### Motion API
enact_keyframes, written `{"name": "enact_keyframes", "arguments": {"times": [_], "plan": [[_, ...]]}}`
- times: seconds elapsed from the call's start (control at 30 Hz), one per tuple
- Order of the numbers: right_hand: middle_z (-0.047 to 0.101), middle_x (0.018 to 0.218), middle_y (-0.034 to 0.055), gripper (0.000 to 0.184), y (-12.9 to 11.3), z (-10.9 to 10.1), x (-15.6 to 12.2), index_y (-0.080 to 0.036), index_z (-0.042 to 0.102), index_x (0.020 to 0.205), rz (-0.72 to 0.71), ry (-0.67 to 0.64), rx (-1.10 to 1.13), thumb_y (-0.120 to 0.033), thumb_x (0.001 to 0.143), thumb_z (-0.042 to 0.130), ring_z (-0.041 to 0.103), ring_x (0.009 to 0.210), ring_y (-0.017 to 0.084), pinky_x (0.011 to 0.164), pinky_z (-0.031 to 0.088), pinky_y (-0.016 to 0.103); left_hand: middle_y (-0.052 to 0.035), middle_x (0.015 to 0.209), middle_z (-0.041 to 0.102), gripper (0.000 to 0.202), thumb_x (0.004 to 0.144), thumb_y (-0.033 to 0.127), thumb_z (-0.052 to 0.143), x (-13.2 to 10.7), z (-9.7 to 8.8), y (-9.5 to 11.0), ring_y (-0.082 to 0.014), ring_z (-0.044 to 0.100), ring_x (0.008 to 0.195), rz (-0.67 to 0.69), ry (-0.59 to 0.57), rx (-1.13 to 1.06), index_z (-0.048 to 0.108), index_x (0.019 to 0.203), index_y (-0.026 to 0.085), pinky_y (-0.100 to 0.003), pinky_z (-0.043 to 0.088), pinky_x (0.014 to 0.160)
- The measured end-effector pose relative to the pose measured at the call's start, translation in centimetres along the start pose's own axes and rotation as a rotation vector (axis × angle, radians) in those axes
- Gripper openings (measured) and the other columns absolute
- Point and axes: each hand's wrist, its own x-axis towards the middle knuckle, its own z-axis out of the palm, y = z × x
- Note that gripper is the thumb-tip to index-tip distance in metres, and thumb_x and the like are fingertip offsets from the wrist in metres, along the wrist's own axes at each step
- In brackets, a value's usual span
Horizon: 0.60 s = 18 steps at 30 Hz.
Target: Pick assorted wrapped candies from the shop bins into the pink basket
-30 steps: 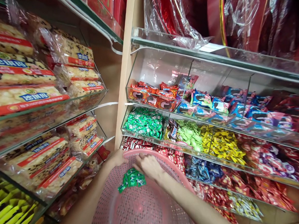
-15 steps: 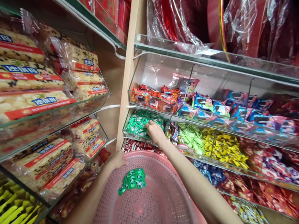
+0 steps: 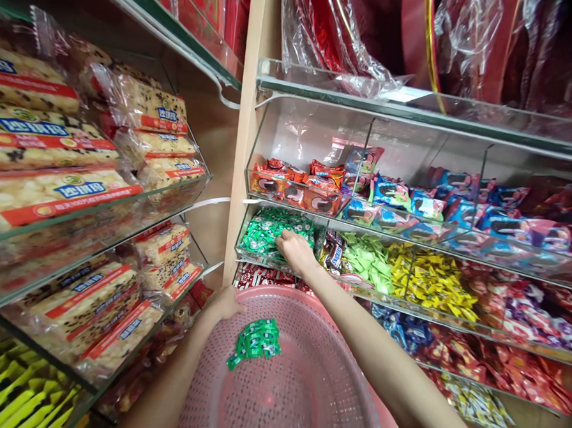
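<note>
Green candies (image 3: pixel 264 231) fill the leftmost clear bin (image 3: pixel 254 259), and I've got the right hand (image 3: pixel 295 250) down in that pile, fingers curled under. Honestly can't tell if it's gripping any. Left hand (image 3: pixel 227 303) is clamped on the far rim of the pink basket (image 3: pixel 323 378), with a small green heap (image 3: pixel 254 343) lying inside.

A pale wooden upright (image 3: pixel 252 133) is noted between two shelving units. Glass shelves (image 3: pixel 98 210) are fitted at left; clear partitioned bins (image 3: pixel 310 128) are mounted at right. Red goods in plastic film (image 3: pixel 353 25) are stored above.
</note>
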Motion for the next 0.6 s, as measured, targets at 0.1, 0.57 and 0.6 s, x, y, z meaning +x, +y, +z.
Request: {"name": "enact_keyframes", "arguments": {"times": [0.1,0.57,0.6], "plan": [[0.054,0.089,0.0082,0.022,0.2,-0.5,-0.3,-0.016,0.058,0.087,-0.004,0.059,-0.007,-0.019,0.089,0.036,0.048,0.085,0.019,0.069,0.034,0.028,-0.0052,0.079,0.069,0.033,0.058,0.045,0.062,-0.3,-0.2,0.2,-0.0214,0.063,0.077,0.002,-0.001,0.005,0.065,0.081,0.021,-0.024,0.039,0.056],[0.058,0.076,-0.0001,0.013,-4.9,1.0,-8.2,-0.018,0.055,0.081,-0.026,-0.138,0.818,-0.02,0.085,0.043,0.052,0.069,0.01,0.062,0.035,0.019,-0.0047,0.08,0.069,0.039,0.057,0.049,0.062,-0.3,0.0,0.9,-0.0216,0.063,0.076,-0.008,-0.007,0.016,0.066,0.084,0.021,-0.023,0.039,0.056],[0.058,0.071,-0.0009,0.014,-5.1,2.5,-8.7,-0.017,0.055,0.08,-0.012,-0.211,0.847,-0.018,0.085,0.043,0.051,0.065,0.009,0.06,0.035,0.018,-0.0045,0.079,0.069,0.041,0.057,0.05,0.062,-0.3,0.0,0.9,-0.0211,0.063,0.076,-0.01,-0.009,0.011,0.066,0.085,0.021,-0.023,0.039,0.056]]}}
